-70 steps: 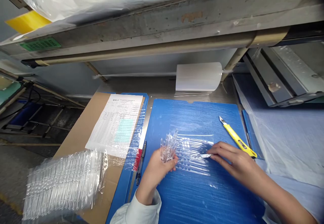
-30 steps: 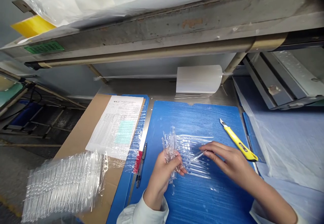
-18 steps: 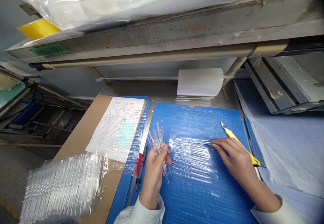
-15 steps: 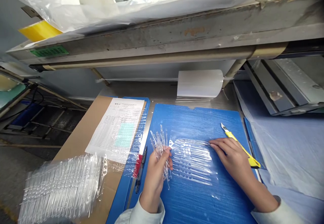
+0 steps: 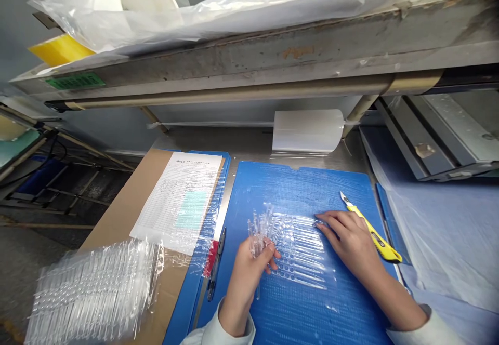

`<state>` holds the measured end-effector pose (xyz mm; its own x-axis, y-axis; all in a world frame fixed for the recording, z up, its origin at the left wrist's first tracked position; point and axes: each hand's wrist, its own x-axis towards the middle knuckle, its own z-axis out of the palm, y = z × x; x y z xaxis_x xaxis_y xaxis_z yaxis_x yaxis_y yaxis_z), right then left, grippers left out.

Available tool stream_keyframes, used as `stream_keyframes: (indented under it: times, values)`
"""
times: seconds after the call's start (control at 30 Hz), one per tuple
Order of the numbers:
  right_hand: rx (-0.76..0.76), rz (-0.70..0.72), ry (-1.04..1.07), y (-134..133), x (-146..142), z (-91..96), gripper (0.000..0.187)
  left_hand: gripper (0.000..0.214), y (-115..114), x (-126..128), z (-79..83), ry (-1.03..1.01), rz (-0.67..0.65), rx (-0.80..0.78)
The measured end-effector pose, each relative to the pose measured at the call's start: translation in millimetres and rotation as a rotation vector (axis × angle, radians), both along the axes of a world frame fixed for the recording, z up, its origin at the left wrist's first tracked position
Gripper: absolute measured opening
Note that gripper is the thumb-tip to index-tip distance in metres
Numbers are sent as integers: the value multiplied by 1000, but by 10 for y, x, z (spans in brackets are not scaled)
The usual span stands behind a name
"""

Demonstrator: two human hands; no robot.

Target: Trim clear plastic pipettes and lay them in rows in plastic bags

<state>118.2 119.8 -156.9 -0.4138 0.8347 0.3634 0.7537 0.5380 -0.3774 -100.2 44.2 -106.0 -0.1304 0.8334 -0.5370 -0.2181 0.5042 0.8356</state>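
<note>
My left hand is closed around a bunch of clear plastic pipettes, held upright over the blue mat. Just to its right, a row of clear pipettes lies side by side on a sheet of transparent film on the mat. My right hand rests flat on the right end of that row, fingers stretched out and pointing left. It holds nothing.
A yellow utility knife lies right of my right hand. A roll of clear film hangs on a rod at the back. A printed sheet lies on cardboard at left, a pen beside it. A wrapped pack of pipettes sits lower left.
My left hand swung the bunch of pipettes out to the left and brought it back beside the row. My right hand let go of a single pipette and now lies flat on the row.
</note>
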Motion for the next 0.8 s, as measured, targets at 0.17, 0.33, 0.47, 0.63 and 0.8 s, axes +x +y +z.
stream_keyframes:
  times: [0.17,0.33,0.47,0.63,0.8]
  values:
    - [-90,212,149,-83,-120,305,24,17,20,80,46,53,-235,-5]
    - [-112,289,202,-140,-82,436,16,16,17,35,48,23,-229,-7]
    - [-92,237,118,-363,53,370,14,22,-8,-96,43,-123,35,-20]
    - [-177,367,19,-757,52,292,20,22,-46,-175,88,-241,196,-71]
    - [-179,374,-30,-851,26,232,23,27,-65,-155,104,-250,230,-66]
